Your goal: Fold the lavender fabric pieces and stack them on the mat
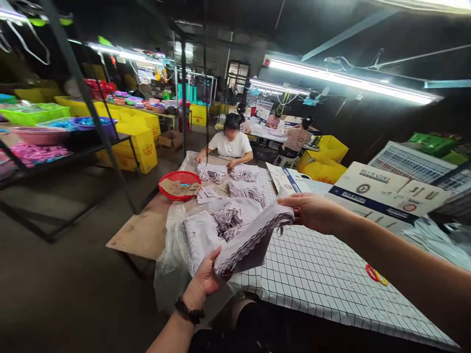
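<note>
A thick stack of white fabric pieces with scalloped edges (253,235) hangs between both my hands above the checked table cover (324,274). My left hand (208,274) grips its lower end from beneath, fingers curled round it. My right hand (312,211) pinches the upper end. Behind the stack lies a clear plastic bag with more white lace pieces (226,218).
A red basin (179,185) with cardboard bits sits at the table's left. A person in a white shirt (231,145) works on piles of lace at the far end. Printed cartons (382,193) lie to the right, red and yellow rubber bands (375,274) nearer. Shelves with coloured bins (40,132) stand left.
</note>
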A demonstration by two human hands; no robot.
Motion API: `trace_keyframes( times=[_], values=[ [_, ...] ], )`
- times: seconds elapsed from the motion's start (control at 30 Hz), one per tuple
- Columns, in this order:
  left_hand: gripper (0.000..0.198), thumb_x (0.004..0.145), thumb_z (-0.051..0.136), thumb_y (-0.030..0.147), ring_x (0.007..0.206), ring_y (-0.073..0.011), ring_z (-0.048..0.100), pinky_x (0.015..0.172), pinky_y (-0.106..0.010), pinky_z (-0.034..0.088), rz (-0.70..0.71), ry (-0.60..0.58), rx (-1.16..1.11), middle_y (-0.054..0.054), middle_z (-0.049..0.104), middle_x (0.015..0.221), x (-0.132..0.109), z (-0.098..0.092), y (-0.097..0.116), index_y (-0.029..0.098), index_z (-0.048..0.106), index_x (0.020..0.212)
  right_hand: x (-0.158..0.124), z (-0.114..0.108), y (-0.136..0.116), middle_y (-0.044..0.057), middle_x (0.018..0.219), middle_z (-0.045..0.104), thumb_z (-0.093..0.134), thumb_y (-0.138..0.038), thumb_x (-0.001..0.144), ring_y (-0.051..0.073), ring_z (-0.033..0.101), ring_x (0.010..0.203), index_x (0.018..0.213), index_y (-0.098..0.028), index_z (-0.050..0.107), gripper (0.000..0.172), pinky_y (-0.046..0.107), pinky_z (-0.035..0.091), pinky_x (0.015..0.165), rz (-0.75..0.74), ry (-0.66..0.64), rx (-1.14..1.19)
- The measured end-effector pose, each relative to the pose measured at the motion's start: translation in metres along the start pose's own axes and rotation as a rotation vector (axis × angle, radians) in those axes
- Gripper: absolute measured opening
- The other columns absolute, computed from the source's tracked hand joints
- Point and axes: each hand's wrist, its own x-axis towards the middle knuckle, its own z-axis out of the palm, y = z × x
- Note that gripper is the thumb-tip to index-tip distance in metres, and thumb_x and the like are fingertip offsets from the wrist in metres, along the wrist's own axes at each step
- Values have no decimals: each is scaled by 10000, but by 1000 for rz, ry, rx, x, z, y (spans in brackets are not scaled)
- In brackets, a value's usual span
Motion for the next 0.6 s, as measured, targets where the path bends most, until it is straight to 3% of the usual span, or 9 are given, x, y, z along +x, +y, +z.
trace_keyframes(
  times=[0.1, 0.27, 0.37, 0.5, 0.6],
  values=[
    [259, 825, 576, 356, 615, -167, 660, 591, -268, 500, 45, -9, -41, -62, 716, 718, -20, 4, 7, 112, 621, 901, -3, 23, -18, 8, 566, 622, 588, -83, 805, 92, 578, 462, 725, -130, 556, 98, 220, 550, 497, 88, -18, -12],
    [270, 844, 553, 345, 601, -159, 657, 619, -265, 511, -11, -55, -8, -53, 700, 663, -27, 6, 5, 94, 641, 891, -5, 45, -39, 4, 571, 613, 595, -77, 810, 88, 570, 462, 735, -127, 545, 103, 221, 547, 489, 67, -107, -20],
    [299, 829, 578, 389, 659, -181, 663, 733, -342, 523, -53, -63, 31, -47, 696, 681, -27, 4, -1, 113, 650, 917, -4, 50, -46, 3, 561, 603, 617, -82, 799, 93, 566, 453, 725, -123, 540, 115, 238, 553, 483, 65, -144, -40],
    [255, 793, 641, 374, 703, -190, 649, 875, -528, 462, -40, -28, 46, -17, 697, 715, -26, 2, -12, 153, 650, 920, -2, 52, -52, 2, 563, 599, 633, -88, 789, 97, 570, 457, 739, -123, 547, 106, 240, 552, 481, 52, -169, -57],
    [276, 790, 654, 334, 767, -191, 651, 928, -512, 432, -10, -42, -14, -25, 706, 772, -20, 5, -21, 155, 639, 1000, -3, 54, -55, 13, 573, 609, 631, -95, 792, 102, 580, 472, 749, -120, 558, 89, 235, 548, 485, 40, -196, -66]
  ],
)
